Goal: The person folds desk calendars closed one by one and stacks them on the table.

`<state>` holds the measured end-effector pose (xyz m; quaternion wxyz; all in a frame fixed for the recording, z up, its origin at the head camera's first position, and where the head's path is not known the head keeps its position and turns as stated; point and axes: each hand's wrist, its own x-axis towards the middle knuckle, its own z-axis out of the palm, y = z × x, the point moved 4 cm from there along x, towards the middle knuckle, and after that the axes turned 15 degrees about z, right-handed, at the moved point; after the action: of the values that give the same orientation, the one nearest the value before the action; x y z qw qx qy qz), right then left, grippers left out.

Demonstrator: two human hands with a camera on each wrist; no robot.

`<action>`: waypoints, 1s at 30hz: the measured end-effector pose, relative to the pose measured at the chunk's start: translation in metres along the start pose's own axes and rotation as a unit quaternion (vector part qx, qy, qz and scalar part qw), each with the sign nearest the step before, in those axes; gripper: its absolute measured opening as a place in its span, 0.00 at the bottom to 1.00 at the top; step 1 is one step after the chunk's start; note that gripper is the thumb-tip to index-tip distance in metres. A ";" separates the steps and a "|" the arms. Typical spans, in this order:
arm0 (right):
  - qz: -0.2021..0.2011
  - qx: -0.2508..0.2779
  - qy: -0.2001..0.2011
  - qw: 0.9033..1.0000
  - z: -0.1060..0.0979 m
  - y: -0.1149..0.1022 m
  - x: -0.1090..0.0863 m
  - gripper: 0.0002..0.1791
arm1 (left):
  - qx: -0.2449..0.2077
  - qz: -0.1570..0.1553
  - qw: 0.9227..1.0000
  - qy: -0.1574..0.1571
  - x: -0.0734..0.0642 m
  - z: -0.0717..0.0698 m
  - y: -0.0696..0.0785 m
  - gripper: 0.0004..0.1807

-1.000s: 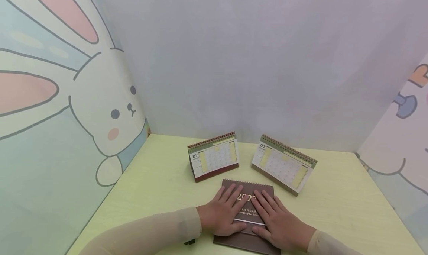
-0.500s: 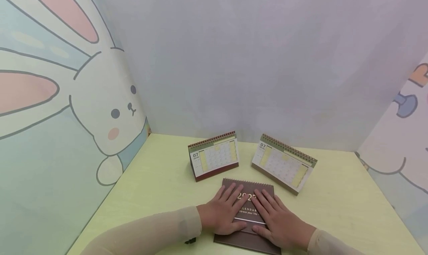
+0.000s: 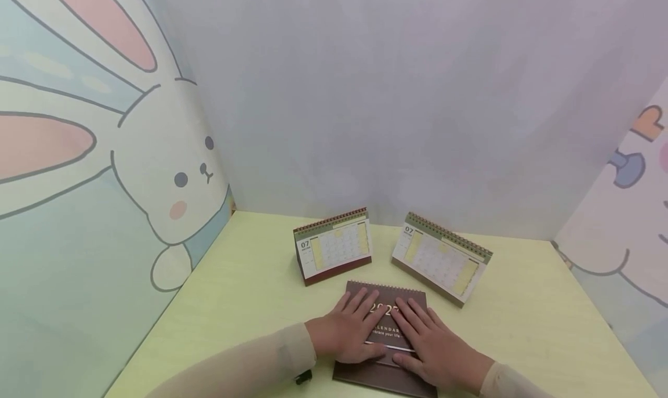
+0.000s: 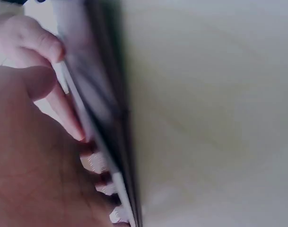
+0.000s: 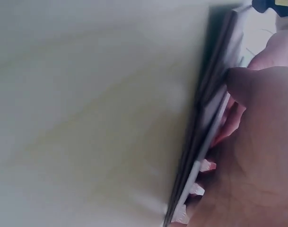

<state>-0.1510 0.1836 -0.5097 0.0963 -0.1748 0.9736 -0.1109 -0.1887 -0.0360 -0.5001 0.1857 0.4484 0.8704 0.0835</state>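
Note:
A dark brown desk calendar (image 3: 387, 322) with gold lettering and a wire spiral along its far edge lies flat at the front of the table. My left hand (image 3: 349, 331) rests on its left part, fingers straight and spread over the cover. On the right part rests my right hand (image 3: 435, 348), fingers also straight, pointing toward the spiral. The two thumbs come close together over the lower cover. In the left wrist view the folded calendar (image 4: 94, 90) appears edge-on under the palms. The right wrist view shows its layered edge (image 5: 200, 113) beneath my fingers.
Behind it stand two propped desk calendars open at 07: one with a red base (image 3: 336, 244) on the left, one with a brown base (image 3: 440, 259) on the right. The yellow table (image 3: 235, 293) meets a plain back wall (image 3: 365, 96) and printed side walls.
Both hands stay on the brown calendar in nearly the same pose. The head view has shifted very slightly; the calendars keep their places.

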 end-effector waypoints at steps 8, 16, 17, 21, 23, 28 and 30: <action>0.018 0.050 0.011 0.999 -0.010 0.000 0.012 0.50 | -0.082 -0.016 0.996 0.031 0.002 -0.019 -0.003 0.45; 0.152 0.063 0.100 0.981 -0.029 0.003 0.020 0.44 | -0.184 -0.057 0.966 0.173 -0.012 -0.045 -0.015 0.47; 0.170 0.059 0.112 0.977 -0.031 0.005 0.021 0.42 | -0.196 -0.075 0.958 0.197 -0.015 -0.047 -0.019 0.47; 0.219 0.039 0.128 0.967 -0.036 0.014 0.022 0.30 | -0.206 -0.145 0.934 0.253 -0.025 -0.048 -0.034 0.45; 0.229 0.038 0.122 0.965 -0.034 0.018 0.022 0.24 | -0.209 -0.160 0.930 0.257 -0.027 -0.046 -0.040 0.42; 0.246 0.054 0.107 0.962 -0.028 0.023 0.021 0.25 | -0.245 -0.150 0.929 0.235 -0.024 -0.038 -0.047 0.32; 0.247 0.059 0.109 0.961 -0.027 0.024 0.021 0.27 | -0.258 -0.144 0.928 0.228 -0.022 -0.036 -0.046 0.32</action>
<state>-0.1846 0.2030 -0.4932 0.0247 0.0899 0.9828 -0.1597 -0.2260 -0.0801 -0.4761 0.1018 0.2238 0.8930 0.3770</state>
